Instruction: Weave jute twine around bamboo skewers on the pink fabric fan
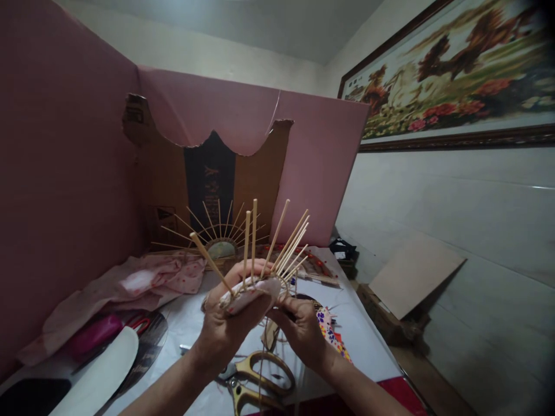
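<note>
My left hand [221, 329] is closed around a small padded base [255, 293] covered in pale fabric, fingers behind it and thumb in front. Thin wooden sticks [277, 234] rise from its edge, several bunched toward the right end. At that right end my right hand [301, 329] pinches a thin tan cord [284, 286] looped by the sticks; the exact fingertip hold is partly hidden. The cord seems to hang down between my hands. Below them on the white table lie scissors with gold handles [234, 383].
A half-round piece with fanned sticks [222, 248] stands behind, against cut cardboard [255, 185]. Pink patterned cloth [143, 283], a magenta pouch [97, 335] and a white curved board [108, 364] lie left. Floral fabric [332, 335] lies right. Pink panels [321, 167] wall the table.
</note>
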{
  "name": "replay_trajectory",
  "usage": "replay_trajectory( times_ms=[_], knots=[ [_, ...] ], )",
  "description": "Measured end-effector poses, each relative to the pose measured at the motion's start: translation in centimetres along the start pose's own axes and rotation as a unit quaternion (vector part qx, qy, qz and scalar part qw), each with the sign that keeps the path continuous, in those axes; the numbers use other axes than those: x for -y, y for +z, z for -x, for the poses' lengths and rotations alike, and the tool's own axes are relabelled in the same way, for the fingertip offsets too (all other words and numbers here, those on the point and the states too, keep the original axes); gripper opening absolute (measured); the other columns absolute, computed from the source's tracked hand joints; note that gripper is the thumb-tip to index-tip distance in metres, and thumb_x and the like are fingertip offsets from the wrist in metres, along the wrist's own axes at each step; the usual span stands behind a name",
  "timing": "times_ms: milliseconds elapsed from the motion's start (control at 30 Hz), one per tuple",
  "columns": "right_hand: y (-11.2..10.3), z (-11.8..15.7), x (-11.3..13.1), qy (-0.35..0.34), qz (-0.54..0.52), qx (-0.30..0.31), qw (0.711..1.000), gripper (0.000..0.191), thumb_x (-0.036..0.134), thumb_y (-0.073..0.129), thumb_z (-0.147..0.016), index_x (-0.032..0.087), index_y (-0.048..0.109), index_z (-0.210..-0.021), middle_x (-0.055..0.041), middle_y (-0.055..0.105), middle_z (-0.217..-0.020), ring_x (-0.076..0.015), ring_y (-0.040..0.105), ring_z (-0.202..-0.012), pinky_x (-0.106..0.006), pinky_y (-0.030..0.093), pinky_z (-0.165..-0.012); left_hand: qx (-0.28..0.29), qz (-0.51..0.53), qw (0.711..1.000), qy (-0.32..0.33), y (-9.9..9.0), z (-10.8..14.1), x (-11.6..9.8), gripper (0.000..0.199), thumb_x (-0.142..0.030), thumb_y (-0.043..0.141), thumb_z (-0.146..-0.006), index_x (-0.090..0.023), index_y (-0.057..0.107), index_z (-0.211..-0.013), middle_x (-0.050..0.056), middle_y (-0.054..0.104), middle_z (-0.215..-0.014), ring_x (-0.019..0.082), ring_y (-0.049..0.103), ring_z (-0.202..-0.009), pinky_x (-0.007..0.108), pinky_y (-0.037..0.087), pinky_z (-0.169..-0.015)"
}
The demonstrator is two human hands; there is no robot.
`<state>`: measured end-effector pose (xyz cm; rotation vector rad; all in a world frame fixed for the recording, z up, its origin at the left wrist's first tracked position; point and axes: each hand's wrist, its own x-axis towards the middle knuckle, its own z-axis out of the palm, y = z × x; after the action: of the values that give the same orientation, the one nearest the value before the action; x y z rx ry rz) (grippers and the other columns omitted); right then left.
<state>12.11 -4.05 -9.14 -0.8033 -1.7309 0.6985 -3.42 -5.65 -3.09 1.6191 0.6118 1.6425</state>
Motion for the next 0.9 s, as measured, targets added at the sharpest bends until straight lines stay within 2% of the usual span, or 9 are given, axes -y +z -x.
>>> replay_trajectory(
  times_ms=[133, 300, 400, 467, 533, 667, 900],
  knots=[
    [0.0, 0.1, -0.4, -0.002, 0.026, 0.002, 1.0, 0.028, 0.038, 0.056, -0.089, 0.016, 0.073, -0.085, -0.0017, 0.067, -0.071, -0.0142, 0.059, -0.065, -0.023, 0.045, -0.063, -0.012, -0.036, 0.999, 0.025, 0.3, -0.1, -0.1, 0.016, -0.025, 0.066, -0.079, -0.025, 0.067, -0.095, 0.006, 0.065, -0.104, 0.02, 0.062, -0.096, 0.026, 0.051, -0.077],
    [0.2, 0.4, -0.5, -0.008, 0.09, 0.003, 0.996, 0.031, 0.041, 0.054, -0.089, 0.015, 0.069, -0.08, 0.0017, 0.057, -0.06, -0.0108, 0.048, -0.054, -0.022, 0.038, -0.054, -0.038, -0.05, 0.997, 0.053, 0.9, -0.1, -0.6, 0.014, -0.024, 0.067, -0.078, -0.024, 0.067, -0.092, 0.005, 0.066, -0.098, 0.02, 0.062, -0.096, 0.026, 0.051, -0.077],
    [0.3, 0.9, -0.6, -0.045, 0.153, -0.033, 0.987, 0.026, 0.037, 0.051, -0.09, 0.014, 0.064, -0.09, 0.0042, 0.05, -0.056, -0.0104, 0.045, -0.051, -0.023, 0.036, -0.054, -0.075, -0.043, 0.995, 0.042, 1.0, -0.3, -1.1, 0.013, -0.022, 0.068, -0.076, -0.023, 0.067, -0.089, 0.005, 0.067, -0.093, 0.019, 0.063, -0.088, 0.024, 0.051, -0.067],
    [0.2, 1.3, -1.0, -0.062, 0.187, -0.071, 0.978, 0.022, 0.034, 0.049, -0.092, 0.015, 0.059, -0.092, 0.0051, 0.047, -0.057, -0.0104, 0.045, -0.051, -0.023, 0.036, -0.055, -0.088, -0.049, 0.994, 0.051, 0.9, -0.4, -1.5, 0.011, -0.021, 0.068, -0.075, -0.021, 0.068, -0.086, 0.005, 0.066, -0.089, 0.018, 0.063, -0.084, 0.024, 0.051, -0.065],
    [0.1, 1.4, -1.5, -0.069, 0.2, -0.091, 0.973, 0.017, 0.029, 0.045, -0.094, 0.017, 0.055, -0.087, 0.0048, 0.047, -0.059, -0.0099, 0.044, -0.052, -0.023, 0.035, -0.055, -0.08, -0.066, 0.992, 0.074, 0.7, -0.5, -1.7, 0.011, -0.019, 0.067, -0.075, -0.021, 0.068, -0.086, 0.006, 0.066, -0.09, 0.019, 0.062, -0.087, 0.025, 0.052, -0.071],
    [-0.2, 1.5, -2.3, -0.075, 0.195, -0.078, 0.975, 0.021, 0.025, 0.042, -0.095, 0.02, 0.048, -0.076, 0.0062, 0.04, -0.057, -0.0092, 0.039, -0.05, -0.022, 0.031, -0.052, -0.037, -0.108, 0.988, 0.1, 0.2, -0.2, -1.6, 0.017, -0.017, 0.063, -0.079, -0.02, 0.068, -0.094, 0.008, 0.067, -0.1, 0.021, 0.062, -0.098, 0.028, 0.049, -0.084],
    [-0.2, 1.3, -2.3, -0.085, 0.192, -0.05, 0.976, 0.025, 0.025, 0.044, -0.094, 0.019, 0.049, -0.071, 0.0046, 0.042, -0.058, -0.0091, 0.04, -0.052, -0.022, 0.033, -0.054, -0.029, -0.142, 0.988, 0.062, 0.0, 0.5, -0.4, 0.032, -0.017, 0.062, -0.082, -0.025, 0.06, -0.113, 0.005, 0.066, -0.103, 0.016, 0.063, -0.084, 0.024, 0.048, -0.068]
  ],
)
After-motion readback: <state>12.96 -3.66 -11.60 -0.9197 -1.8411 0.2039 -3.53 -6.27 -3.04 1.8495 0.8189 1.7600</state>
